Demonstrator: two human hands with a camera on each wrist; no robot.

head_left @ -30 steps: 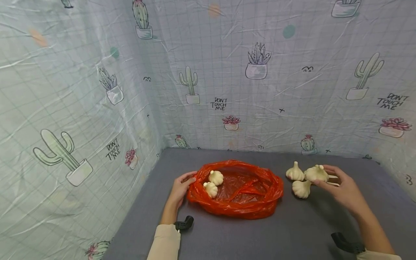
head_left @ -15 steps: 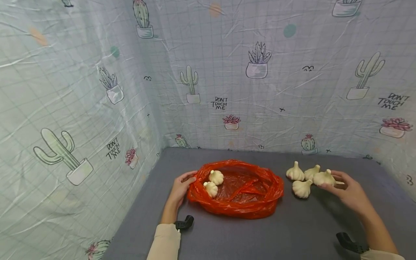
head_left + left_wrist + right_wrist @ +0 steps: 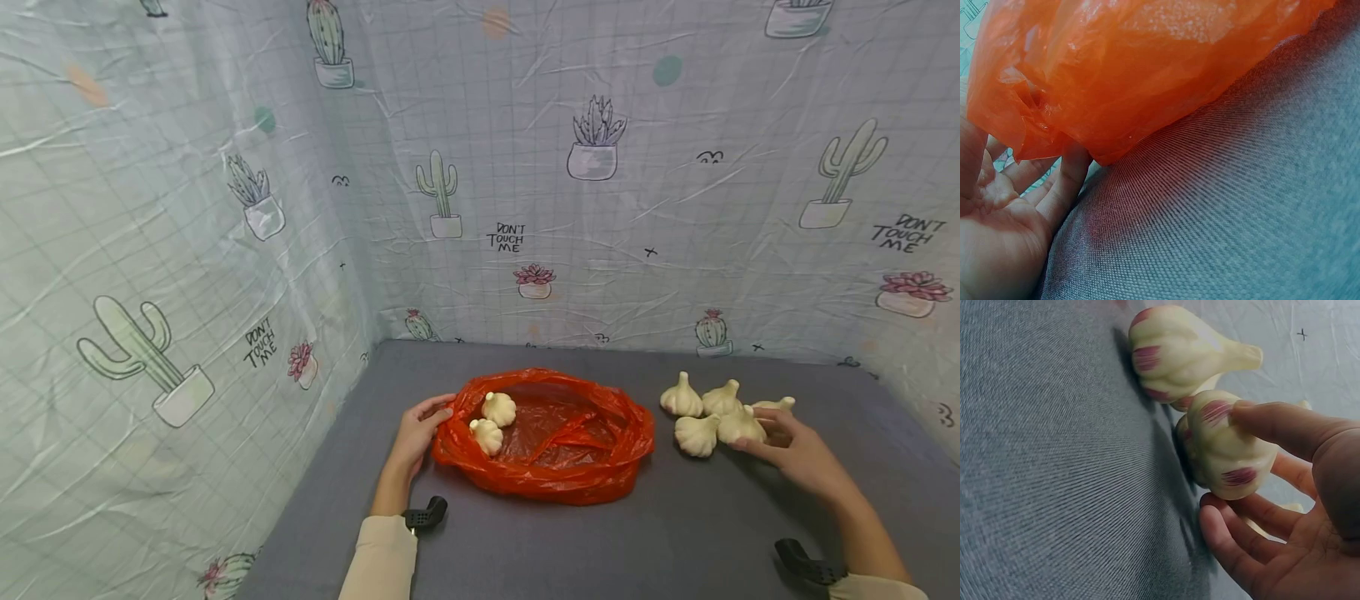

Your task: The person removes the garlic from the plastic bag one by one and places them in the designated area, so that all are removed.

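A red plastic bag (image 3: 577,492) lies spread on the grey table with its mouth facing up. Two garlic bulbs (image 3: 498,409) sit inside it at the left. My left hand (image 3: 412,437) holds the bag's left edge, thumb over the rim; in the left wrist view its fingers (image 3: 1067,178) reach behind the plastic. To the right of the bag, my right hand (image 3: 802,458) grips a garlic bulb (image 3: 741,425) between thumb and fingers. Purple streaks mark that garlic bulb (image 3: 1232,450) in the right wrist view. Several other bulbs (image 3: 681,397) cluster around it, one partly behind the fingers.
A grey cloth-like surface covers the table (image 3: 525,550). Behind and to the left hangs a wrinkled sheet (image 3: 637,217) printed with cacti. Each wrist wears a black camera mount (image 3: 426,514).
My right hand has left one garlic bulb among the others and now grips another, a little nearer to me. The left hand and the bag have stayed still.
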